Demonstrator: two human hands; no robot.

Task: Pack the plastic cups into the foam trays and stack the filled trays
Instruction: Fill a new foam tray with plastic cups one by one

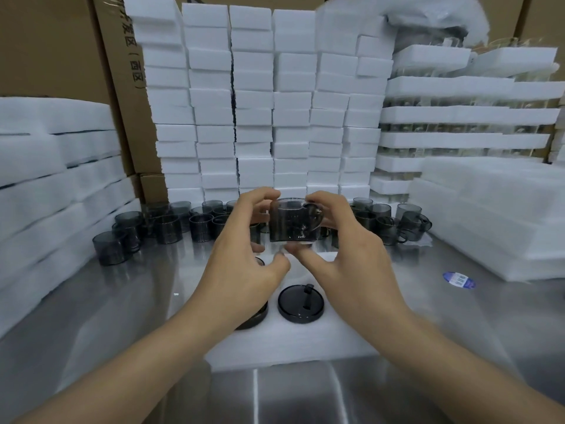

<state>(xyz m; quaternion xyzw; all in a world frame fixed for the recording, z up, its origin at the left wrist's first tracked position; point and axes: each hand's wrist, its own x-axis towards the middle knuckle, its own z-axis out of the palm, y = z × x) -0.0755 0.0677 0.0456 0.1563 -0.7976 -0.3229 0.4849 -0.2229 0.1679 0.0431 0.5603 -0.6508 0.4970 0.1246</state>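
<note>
Now both hands hold one dark plastic cup (287,221) up in the air, just above the foam tray (305,341). The left hand (241,270) curls its fingers round the cup's left side. The right hand (345,264) pinches the right side, near the handle. So each grip is closed on the cup, with thumbs under it and fingers on top. I think two hands are used so the cup can be turned the right way and lined up with a hole.

The tray lies flat on the shiny bench (107,332), close to the person, so it is easy to reach. In it, a seated cup (301,304) is sunk into its hole, and only its round dark end shows. A second seated cup (255,316) peeks out from under the left hand. Sunk in like that, I think, they stay put and another tray can rest on top.

At the back of the bench the loose cups (165,228) stand in a row, near at hand. Behind them rise tall piles of white foam blocks (253,117). At the back right the filled trays (443,114) are stacked, out of the way.
</note>
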